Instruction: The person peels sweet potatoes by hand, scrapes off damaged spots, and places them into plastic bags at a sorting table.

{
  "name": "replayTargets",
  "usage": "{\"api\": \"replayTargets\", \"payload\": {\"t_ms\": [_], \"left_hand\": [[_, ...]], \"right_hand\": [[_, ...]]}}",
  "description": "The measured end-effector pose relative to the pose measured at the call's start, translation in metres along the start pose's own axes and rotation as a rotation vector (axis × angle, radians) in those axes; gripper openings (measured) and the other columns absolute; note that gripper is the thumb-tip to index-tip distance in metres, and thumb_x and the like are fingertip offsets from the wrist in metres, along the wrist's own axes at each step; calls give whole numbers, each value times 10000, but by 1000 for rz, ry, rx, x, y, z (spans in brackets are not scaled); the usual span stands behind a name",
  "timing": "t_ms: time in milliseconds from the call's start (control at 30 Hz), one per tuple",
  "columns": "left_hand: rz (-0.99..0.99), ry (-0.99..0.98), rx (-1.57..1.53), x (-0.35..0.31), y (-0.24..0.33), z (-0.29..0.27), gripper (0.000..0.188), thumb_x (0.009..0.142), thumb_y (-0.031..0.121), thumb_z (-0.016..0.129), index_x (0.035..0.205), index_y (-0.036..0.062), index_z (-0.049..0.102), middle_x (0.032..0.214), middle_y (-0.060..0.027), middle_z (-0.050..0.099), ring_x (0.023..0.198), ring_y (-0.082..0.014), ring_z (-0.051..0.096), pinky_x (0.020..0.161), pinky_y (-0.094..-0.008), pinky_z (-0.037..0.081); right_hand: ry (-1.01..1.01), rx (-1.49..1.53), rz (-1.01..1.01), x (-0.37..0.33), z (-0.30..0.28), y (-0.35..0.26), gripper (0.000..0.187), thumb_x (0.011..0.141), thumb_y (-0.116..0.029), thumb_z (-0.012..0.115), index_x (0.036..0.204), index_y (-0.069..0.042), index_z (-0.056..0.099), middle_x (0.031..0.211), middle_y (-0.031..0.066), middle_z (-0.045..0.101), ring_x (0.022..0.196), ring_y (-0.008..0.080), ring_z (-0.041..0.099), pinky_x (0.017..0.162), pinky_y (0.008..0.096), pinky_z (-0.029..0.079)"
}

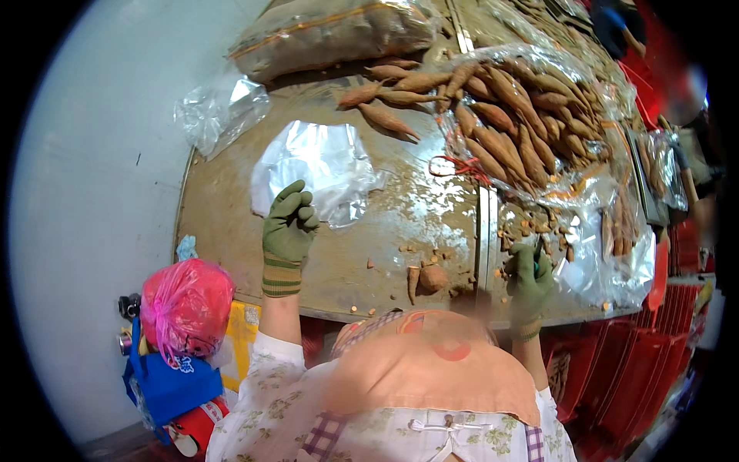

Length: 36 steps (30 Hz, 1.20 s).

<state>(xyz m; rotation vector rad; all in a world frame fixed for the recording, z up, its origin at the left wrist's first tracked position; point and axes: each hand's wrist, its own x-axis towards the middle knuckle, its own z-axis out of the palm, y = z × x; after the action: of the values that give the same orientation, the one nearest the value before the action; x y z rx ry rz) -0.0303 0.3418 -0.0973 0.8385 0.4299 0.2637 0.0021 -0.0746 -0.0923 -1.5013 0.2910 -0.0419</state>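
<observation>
My left hand (289,225), in a green work glove with a striped cuff, is beside a stack of clear plastic bags (312,158) on the table. Its fingers are loosely bent and apart, with nothing visible in them. My right hand (530,281), gloved alike and slightly blurred, is closed near the table's front edge. A small dark thin thing shows at its fingertips, too unclear to name. Small cut root ends (531,225) lie just beyond it. A big pile of long brown-skinned sweet potatoes (512,131) rests on an opened plastic sack farther back, with red string (459,166) beside it.
A full sack (339,38) lies at the back left, with crumpled plastic (221,115) near it. Loose sweet potatoes (385,119) lie mid-table; a round root (433,278) sits near the front. Pink (188,300) and blue bags (173,389) are at left, red crates (616,369) at right.
</observation>
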Motion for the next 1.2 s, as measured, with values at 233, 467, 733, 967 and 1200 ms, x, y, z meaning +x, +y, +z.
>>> {"api": "replayTargets", "payload": {"t_ms": [233, 467, 733, 967, 1200], "left_hand": [[660, -7, 1767, 0, -40, -15, 428, 796, 312, 782, 1139, 65, 722, 965, -155, 702, 872, -337, 666, 800, -434, 541], [633, 101, 1758, 33, -69, -41, 263, 860, 254, 742, 1078, 108, 754, 833, -103, 677, 753, -278, 635, 703, -406, 520], [253, 197, 294, -12, 2, 37, 217, 970, 172, 667, 1013, -30, 735, 722, 51, 580, 630, -48, 512, 571, -199, 435], [553, -66, 1928, 0, -61, 20, 359, 843, 345, 745, 1090, 86, 746, 896, -136, 702, 860, -339, 660, 802, -422, 535], [423, 213, 944, 40, -62, -38, 173, 929, 230, 691, 938, 61, 722, 750, -11, 624, 672, -138, 576, 616, -328, 528]], "right_hand": [[-303, -92, 30, -5, 53, -10, 216, 1000, -213, 640, 1016, -18, 731, 706, 4, 669, 492, 21, 468, 450, 207, 342], [-327, -142, 45, -10, 55, -20, 221, 996, -210, 647, 1014, -5, 728, 723, 5, 680, 495, 26, 482, 454, 214, 362], [-273, -157, 26, 4, 46, -15, 263, 1003, -245, 630, 1021, -3, 730, 748, 33, 706, 471, 22, 465, 444, 212, 350], [-463, -213, 166, -6, 82, -24, 287, 980, -268, 649, 1037, -5, 749, 770, 31, 718, 646, 53, 591, 567, 231, 458], [-439, -207, 132, -1, 76, -21, 308, 986, -296, 643, 1031, -10, 748, 769, 32, 726, 490, 42, 514, 455, 232, 401]]}}
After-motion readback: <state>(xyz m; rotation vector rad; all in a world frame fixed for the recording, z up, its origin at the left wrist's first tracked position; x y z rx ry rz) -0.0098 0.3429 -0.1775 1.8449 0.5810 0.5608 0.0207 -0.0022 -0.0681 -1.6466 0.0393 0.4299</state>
